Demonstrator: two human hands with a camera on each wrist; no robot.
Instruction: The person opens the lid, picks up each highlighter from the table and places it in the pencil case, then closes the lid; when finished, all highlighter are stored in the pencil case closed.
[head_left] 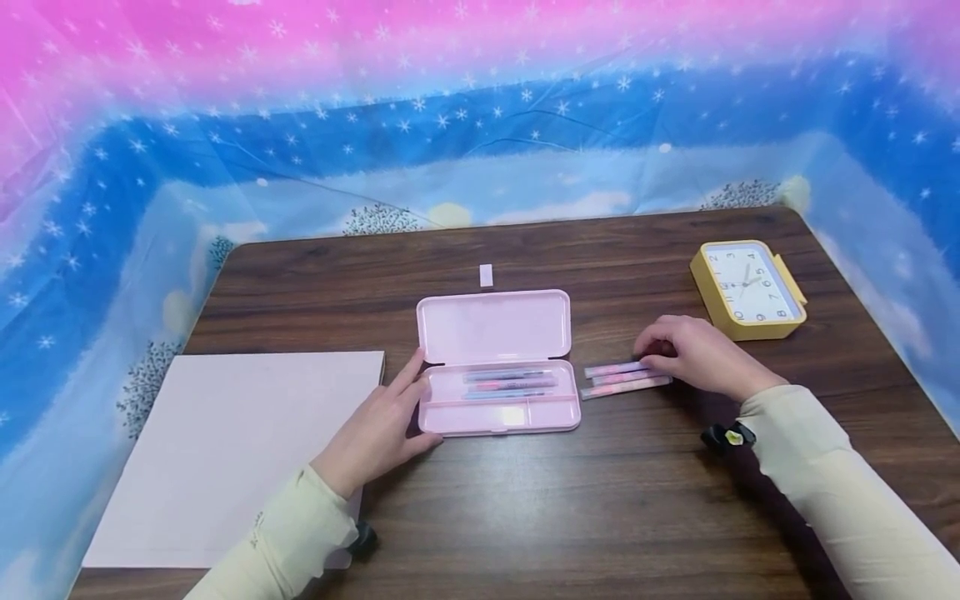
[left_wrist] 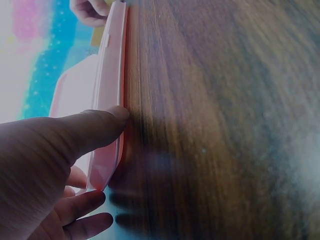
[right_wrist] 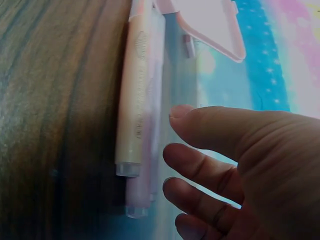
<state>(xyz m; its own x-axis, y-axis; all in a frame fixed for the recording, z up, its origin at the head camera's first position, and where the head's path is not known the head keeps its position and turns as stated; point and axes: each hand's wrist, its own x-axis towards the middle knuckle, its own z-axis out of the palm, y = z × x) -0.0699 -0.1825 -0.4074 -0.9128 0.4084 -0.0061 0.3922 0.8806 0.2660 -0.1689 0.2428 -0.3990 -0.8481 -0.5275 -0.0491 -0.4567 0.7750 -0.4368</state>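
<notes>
A pink pencil case (head_left: 495, 327) lies with its lid raised, holding several pens (head_left: 510, 383) in its back compartment. My left hand (head_left: 378, 433) holds the case's left end, thumb (left_wrist: 107, 120) against the front wall and fingers around the left side and back corner. To the right of the case lie three pastel markers (head_left: 611, 380), side by side. Over their right ends is my right hand (head_left: 701, 354). In the right wrist view its thumb (right_wrist: 200, 125) and fingers are apart beside the markers (right_wrist: 134, 100), with nothing seen between them.
A small pale eraser-like block (head_left: 486, 275) lies behind the case. A yellow clock (head_left: 750, 287) stands at the back right, beyond my right hand. A large white board or pad (head_left: 247, 442) covers the table's left side, partly under my left arm.
</notes>
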